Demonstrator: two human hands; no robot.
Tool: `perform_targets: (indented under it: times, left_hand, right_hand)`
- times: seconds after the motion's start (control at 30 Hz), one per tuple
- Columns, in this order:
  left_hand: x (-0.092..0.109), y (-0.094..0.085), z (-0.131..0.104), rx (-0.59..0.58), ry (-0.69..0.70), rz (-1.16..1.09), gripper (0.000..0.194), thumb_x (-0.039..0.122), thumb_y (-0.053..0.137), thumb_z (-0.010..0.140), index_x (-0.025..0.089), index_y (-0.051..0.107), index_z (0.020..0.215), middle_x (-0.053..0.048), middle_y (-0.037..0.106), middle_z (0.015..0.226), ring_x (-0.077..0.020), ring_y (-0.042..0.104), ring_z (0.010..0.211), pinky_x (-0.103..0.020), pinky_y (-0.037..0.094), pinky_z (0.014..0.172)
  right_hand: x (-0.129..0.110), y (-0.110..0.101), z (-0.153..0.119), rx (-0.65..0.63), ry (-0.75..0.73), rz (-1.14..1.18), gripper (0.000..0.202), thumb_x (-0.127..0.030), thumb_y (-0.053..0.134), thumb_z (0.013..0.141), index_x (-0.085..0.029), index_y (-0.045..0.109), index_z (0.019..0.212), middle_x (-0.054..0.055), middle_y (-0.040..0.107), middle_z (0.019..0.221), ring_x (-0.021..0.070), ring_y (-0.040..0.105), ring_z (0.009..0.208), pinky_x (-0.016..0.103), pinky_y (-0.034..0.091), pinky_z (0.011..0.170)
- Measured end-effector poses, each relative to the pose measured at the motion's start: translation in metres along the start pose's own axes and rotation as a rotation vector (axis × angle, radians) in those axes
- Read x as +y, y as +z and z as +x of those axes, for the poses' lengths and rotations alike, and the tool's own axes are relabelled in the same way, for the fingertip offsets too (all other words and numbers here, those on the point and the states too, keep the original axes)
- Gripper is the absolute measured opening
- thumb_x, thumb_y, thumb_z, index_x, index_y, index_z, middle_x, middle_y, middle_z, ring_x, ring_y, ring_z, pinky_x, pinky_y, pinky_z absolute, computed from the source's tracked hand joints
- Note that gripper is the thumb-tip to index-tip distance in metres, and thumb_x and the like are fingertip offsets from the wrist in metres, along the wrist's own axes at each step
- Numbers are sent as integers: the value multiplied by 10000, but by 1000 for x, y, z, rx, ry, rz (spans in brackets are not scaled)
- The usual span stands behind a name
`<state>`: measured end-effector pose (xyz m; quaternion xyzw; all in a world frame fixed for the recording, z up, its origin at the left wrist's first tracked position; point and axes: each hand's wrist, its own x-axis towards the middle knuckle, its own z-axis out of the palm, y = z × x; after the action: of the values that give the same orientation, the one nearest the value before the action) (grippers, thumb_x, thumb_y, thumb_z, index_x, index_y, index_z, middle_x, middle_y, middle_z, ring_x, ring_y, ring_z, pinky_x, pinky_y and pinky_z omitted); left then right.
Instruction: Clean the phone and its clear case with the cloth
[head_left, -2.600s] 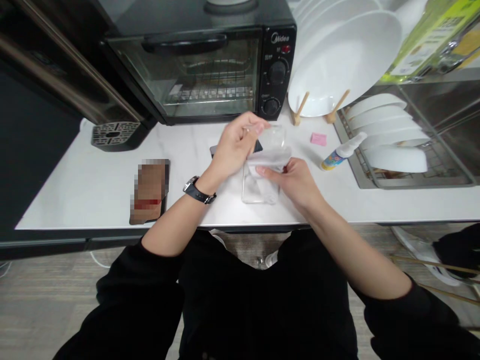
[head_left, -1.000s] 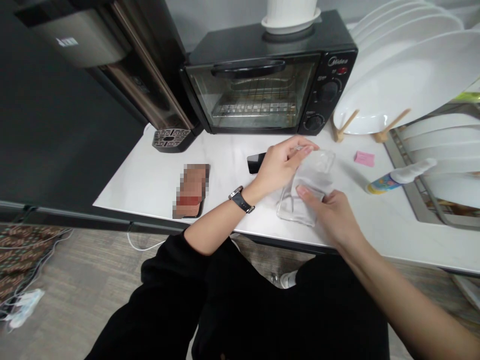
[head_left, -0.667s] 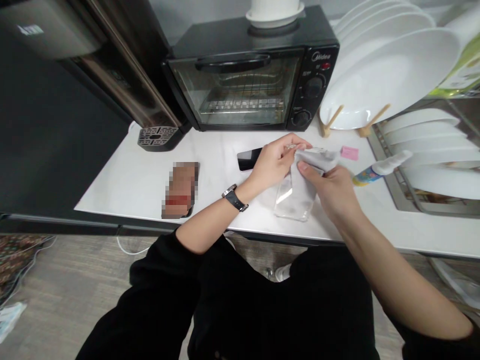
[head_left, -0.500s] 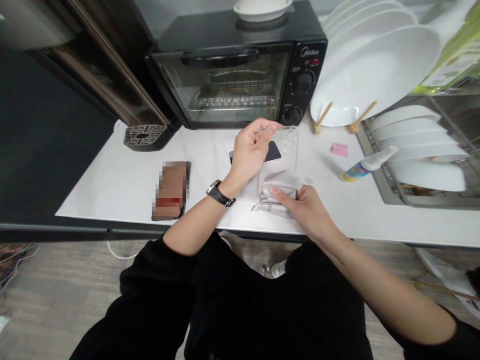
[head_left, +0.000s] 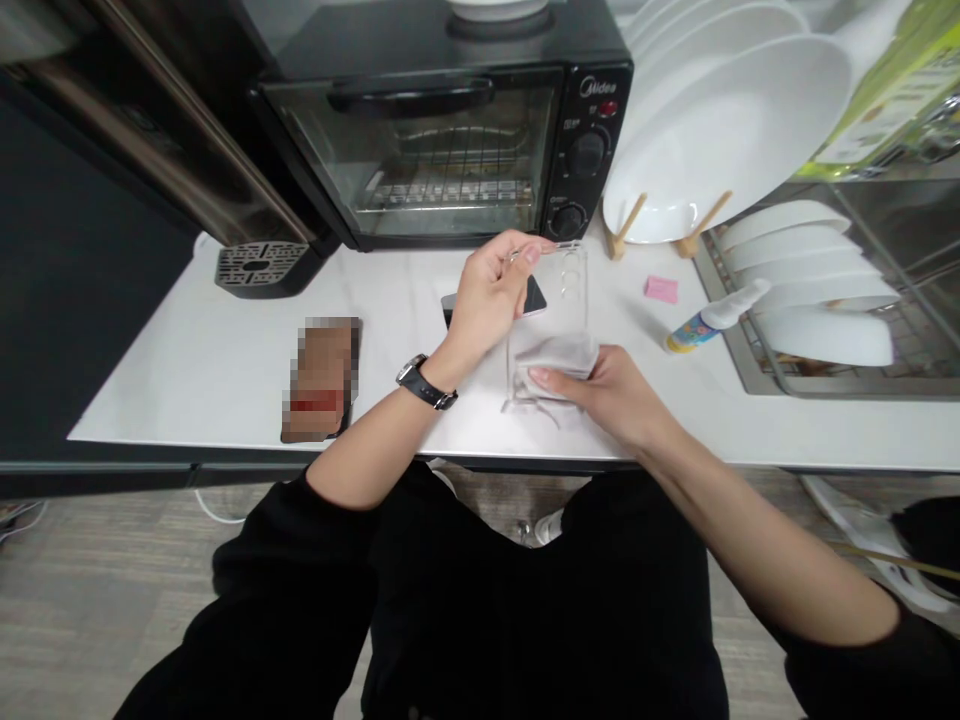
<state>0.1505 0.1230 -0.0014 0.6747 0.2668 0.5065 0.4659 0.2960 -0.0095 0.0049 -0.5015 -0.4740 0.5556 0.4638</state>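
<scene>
My left hand [head_left: 496, 285] pinches the top edge of a clear phone case [head_left: 574, 290], which has round camera holes near its upper right. A crumpled light grey cloth [head_left: 556, 362] is gripped in my right hand [head_left: 611, 395], thumb on top, and wraps the lower part of the case. Part of the case is hidden under the cloth. Behind my left hand a dark phone [head_left: 535, 297] lies on the white counter, partly covered by the hand. Another phone-shaped item, pixelated [head_left: 322, 378], lies to the left of my watch.
A black toaster oven [head_left: 442, 150] stands at the back. On the right are a spray bottle [head_left: 709, 322], a pink packet [head_left: 661, 289], large white plates [head_left: 735, 140] in a wooden rack and bowls [head_left: 817, 260] in a wire drainer. A drip tray [head_left: 262, 268] sits at left.
The whole view has shifted slightly. Both hands keep their holds on the case and cloth; the cloth's folds differ a little at the case's lower end.
</scene>
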Motion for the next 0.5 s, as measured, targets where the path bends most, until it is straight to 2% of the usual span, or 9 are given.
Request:
perform_targets:
  times: [0.13, 0.2, 0.3, 0.37, 0.4, 0.5]
  left_hand:
    - [5, 12, -6, -97, 34, -3, 620, 832, 654, 958, 223, 761, 1001, -37, 754, 874, -156, 695, 766, -295, 551, 680]
    - [6, 9, -5, -73, 49, 18, 615, 827, 668, 953, 220, 760, 990, -28, 742, 841, -149, 689, 735, -288, 551, 662]
    - [2, -1, -1, 2, 40, 54, 577, 814, 655, 969, 248, 756, 1024, 50, 534, 568, -128, 547, 518, -280, 481, 536]
    - [-1, -2, 0, 13, 34, 54, 565, 812, 625, 986, 265, 750, 1057, 75, 447, 515, -123, 477, 458, -282, 441, 499]
    - [0, 0, -1, 2, 33, 55, 564, 809, 617, 993, 264, 748, 1063, 70, 467, 530, -124, 490, 470, -281, 441, 505]
    - [5, 11, -8, -66, 49, 76, 580, 796, 627, 998, 230, 750, 1038, 3, 669, 720, -142, 636, 639, -271, 493, 590]
  right_hand:
    - [-1, -10, 21, 155, -115, 61, 554, -598, 1037, 638, -218, 891, 1013, 66, 897, 1101, 291, 831, 1011, 413, 663, 940]
    - [2, -5, 18, 124, -90, 81, 547, -591, 1037, 640, -214, 889, 1008, 66, 898, 1085, 287, 834, 998, 410, 665, 932]
    - [5, 3, 2, -39, 9, 44, 506, -600, 1006, 698, -218, 893, 1011, 69, 900, 1087, 289, 841, 1003, 415, 668, 947]
    - [2, 0, -1, -111, 34, -1, 496, -595, 1000, 711, -215, 895, 1012, 73, 899, 1091, 294, 841, 1005, 416, 668, 943]
    - [0, -4, 2, -102, 20, -17, 496, -585, 1009, 700, -209, 895, 1002, 76, 898, 1085, 295, 838, 997, 412, 667, 930]
    - [-4, -17, 18, 27, -84, -14, 523, -565, 1041, 648, -190, 888, 979, 85, 892, 1066, 289, 825, 985, 396, 655, 910]
